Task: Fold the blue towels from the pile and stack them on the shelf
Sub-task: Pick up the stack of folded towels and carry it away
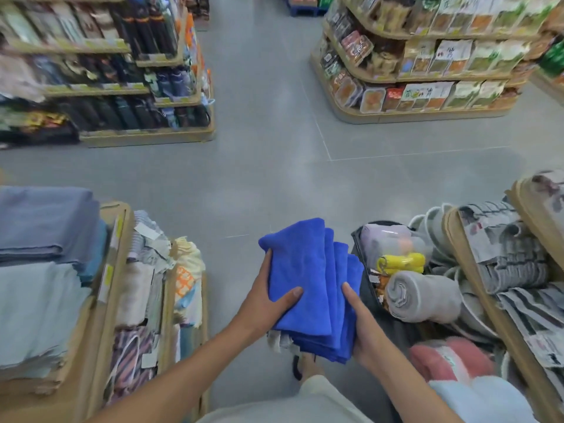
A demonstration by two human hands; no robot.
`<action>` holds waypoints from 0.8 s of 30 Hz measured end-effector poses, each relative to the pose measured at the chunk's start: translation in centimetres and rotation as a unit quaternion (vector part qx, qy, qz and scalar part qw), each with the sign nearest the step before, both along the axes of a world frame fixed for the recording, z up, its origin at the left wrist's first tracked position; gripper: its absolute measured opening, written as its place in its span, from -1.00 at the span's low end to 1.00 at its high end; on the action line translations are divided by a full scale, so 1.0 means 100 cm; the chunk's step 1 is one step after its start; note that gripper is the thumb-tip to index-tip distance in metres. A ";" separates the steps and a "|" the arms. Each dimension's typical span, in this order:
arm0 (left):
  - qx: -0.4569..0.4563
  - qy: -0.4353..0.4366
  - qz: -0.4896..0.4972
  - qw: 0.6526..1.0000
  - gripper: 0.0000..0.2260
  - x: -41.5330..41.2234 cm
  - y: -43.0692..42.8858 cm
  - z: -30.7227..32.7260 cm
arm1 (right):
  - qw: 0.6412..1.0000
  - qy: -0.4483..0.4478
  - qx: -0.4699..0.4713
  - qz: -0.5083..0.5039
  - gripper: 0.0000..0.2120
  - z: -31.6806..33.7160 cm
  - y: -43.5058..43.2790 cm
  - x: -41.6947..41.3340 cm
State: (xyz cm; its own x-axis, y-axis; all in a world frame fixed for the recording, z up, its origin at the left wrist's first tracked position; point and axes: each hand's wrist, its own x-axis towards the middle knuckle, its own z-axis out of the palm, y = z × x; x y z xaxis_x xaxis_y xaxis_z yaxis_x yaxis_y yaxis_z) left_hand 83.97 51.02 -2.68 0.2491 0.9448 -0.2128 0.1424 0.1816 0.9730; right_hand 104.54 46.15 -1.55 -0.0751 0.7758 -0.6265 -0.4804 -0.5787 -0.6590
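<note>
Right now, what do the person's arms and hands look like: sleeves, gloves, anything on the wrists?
The left forearm and right forearm are bare to the frame's edge; no sleeve shows. The left hand and right hand wear no gloves, and no watch, band or ring is visible. The picture is slightly blurred, so a thin ring could go unseen.
</note>
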 end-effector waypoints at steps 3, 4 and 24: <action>-0.003 0.003 0.044 0.999 -0.14 0.016 0.056 0.001 | 0.999 0.004 0.005 0.044 -0.48 -0.003 0.072 0.019; 0.001 0.004 0.060 0.998 -0.15 0.020 0.074 0.004 | 0.998 0.007 0.008 0.062 -0.45 -0.001 0.096 0.024; -0.001 -0.026 0.354 0.935 -0.19 -0.101 0.407 0.008 | 0.918 0.005 0.040 0.395 -0.44 0.003 0.556 -0.118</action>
